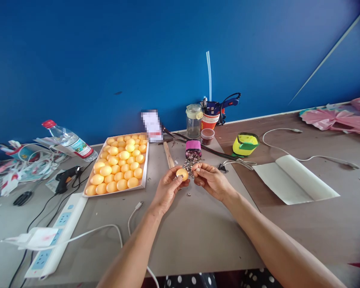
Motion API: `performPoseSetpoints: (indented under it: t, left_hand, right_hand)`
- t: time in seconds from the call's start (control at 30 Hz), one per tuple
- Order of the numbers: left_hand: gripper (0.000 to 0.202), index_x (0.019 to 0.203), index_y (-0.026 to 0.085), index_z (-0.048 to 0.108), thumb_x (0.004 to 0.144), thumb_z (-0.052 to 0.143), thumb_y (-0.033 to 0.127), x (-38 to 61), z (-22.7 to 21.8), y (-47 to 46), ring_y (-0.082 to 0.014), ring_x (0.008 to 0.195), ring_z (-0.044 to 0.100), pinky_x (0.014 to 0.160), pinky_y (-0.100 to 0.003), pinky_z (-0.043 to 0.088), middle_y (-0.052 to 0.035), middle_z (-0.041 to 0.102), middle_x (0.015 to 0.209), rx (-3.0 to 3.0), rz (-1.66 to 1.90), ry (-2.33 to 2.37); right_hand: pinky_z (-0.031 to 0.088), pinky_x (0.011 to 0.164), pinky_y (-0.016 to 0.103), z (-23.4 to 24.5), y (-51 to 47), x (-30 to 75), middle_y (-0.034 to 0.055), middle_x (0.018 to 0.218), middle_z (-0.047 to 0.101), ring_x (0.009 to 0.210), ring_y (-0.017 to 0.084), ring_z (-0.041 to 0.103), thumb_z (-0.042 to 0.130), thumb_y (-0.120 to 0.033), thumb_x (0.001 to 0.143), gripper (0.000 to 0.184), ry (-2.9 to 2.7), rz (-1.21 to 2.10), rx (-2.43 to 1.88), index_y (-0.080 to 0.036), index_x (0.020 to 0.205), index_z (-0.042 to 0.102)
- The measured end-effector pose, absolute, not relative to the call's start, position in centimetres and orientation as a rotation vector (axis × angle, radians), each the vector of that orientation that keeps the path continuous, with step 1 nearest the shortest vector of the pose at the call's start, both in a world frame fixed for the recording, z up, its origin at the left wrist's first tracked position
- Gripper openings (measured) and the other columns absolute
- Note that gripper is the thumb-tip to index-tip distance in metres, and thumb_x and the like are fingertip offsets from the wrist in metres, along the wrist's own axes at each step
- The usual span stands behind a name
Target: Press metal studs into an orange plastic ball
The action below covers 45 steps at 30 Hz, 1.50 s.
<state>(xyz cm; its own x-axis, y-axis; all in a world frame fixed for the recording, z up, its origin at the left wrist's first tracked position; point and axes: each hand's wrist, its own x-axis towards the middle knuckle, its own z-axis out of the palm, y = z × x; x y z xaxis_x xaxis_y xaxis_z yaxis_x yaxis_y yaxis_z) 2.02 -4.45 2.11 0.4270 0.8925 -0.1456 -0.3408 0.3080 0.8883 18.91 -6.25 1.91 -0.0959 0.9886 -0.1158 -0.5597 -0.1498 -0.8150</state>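
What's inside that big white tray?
Lots of yellow-orange balls sit close together in the tray. They cover most of its bottom, so I can't tell whether anything lies underneath. The left hand holds a similar ball.

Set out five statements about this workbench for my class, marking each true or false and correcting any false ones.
1. The left hand holds an orange ball. True.
2. The tray lies to the right of the left hand. False: the tray lies to its left.
3. Small metal pieces lie in front of the pink container. True.
4. The red-capped bottle stands upright. False: the bottle is tilted.
5. A partly curled sheet lies to the right of the right hand. True.
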Motion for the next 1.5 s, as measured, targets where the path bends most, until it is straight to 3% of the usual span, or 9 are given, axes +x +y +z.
performPoseSetpoints:
  t: [0.2, 0.43, 0.73, 1.0, 1.17, 1.5]
  left_hand:
    - [0.040, 0.109, 0.020, 0.060, 0.072, 0.071, 0.030, 2.0, 2.3, -4.5, -0.0166, 0.083, 0.063, 0.083, -0.035, 0.048, -0.0039, 0.063, 0.097, 0.920, 0.919, 0.749]
    - [0.039, 0.111, 0.020, 0.060, 0.074, 0.069, 0.030, 2.1, 1.9, -4.6, -0.0175, 0.087, 0.063, 0.087, -0.036, 0.047, -0.0053, 0.063, 0.105, 0.958, 0.923, 0.752]
    - [0.038, 0.108, 0.018, 0.058, 0.074, 0.070, 0.028, 2.0, 1.9, -4.7, -0.0182, 0.090, 0.063, 0.086, -0.036, 0.048, -0.0064, 0.064, 0.103, 1.055, 0.907, 0.808]
    - [0.041, 0.103, 0.017, 0.057, 0.068, 0.076, 0.027, 2.1, 2.1, -4.7, -0.0178, 0.084, 0.064, 0.082, -0.034, 0.047, -0.0062, 0.066, 0.097, 1.032, 0.917, 0.845]
    - [0.042, 0.108, 0.019, 0.056, 0.071, 0.073, 0.028, 2.0, 1.6, -4.5, -0.0184, 0.088, 0.064, 0.081, -0.033, 0.047, -0.0060, 0.063, 0.105, 1.028, 0.929, 0.835]
    - [0.039, 0.109, 0.020, 0.059, 0.073, 0.071, 0.024, 2.0, 1.3, -4.3, -0.0178, 0.091, 0.062, 0.089, -0.038, 0.047, -0.0042, 0.062, 0.104, 0.966, 0.921, 0.747]
  right_hand:
    - [0.042, 0.056, 0.026, 2.1, -6.2, 19.0, -0.0008, 0.071, 0.060, 0.054, 0.010, 0.053, 0.071, -0.032, 0.070, 0.016, -0.720, 1.543, -0.800, -0.020, 0.077, 0.066]
    - [0.047, 0.061, 0.027, 1.8, -6.1, 19.0, -0.0001, 0.073, 0.063, 0.058, 0.011, 0.056, 0.074, -0.028, 0.064, 0.019, -0.681, 1.571, -0.805, -0.019, 0.078, 0.065]
    - [0.037, 0.053, 0.023, 1.3, -6.0, 19.3, -0.0025, 0.069, 0.059, 0.051, 0.007, 0.046, 0.073, -0.029, 0.068, 0.017, -0.765, 1.554, -0.808, -0.020, 0.079, 0.063]
    - [0.043, 0.063, 0.027, 2.3, -6.2, 19.6, -0.0018, 0.067, 0.060, 0.058, 0.011, 0.054, 0.074, -0.028, 0.067, 0.018, -0.811, 1.602, -0.813, -0.020, 0.079, 0.063]
    - [0.043, 0.063, 0.027, 2.3, -6.1, 19.9, -0.0007, 0.066, 0.062, 0.059, 0.012, 0.056, 0.073, -0.031, 0.068, 0.019, -0.824, 1.601, -0.865, -0.019, 0.078, 0.062]
    - [0.032, 0.056, 0.024, 2.2, -6.3, 19.2, -0.0037, 0.063, 0.053, 0.055, 0.008, 0.043, 0.072, -0.035, 0.068, 0.022, -1.004, 1.527, -0.938, -0.017, 0.072, 0.060]
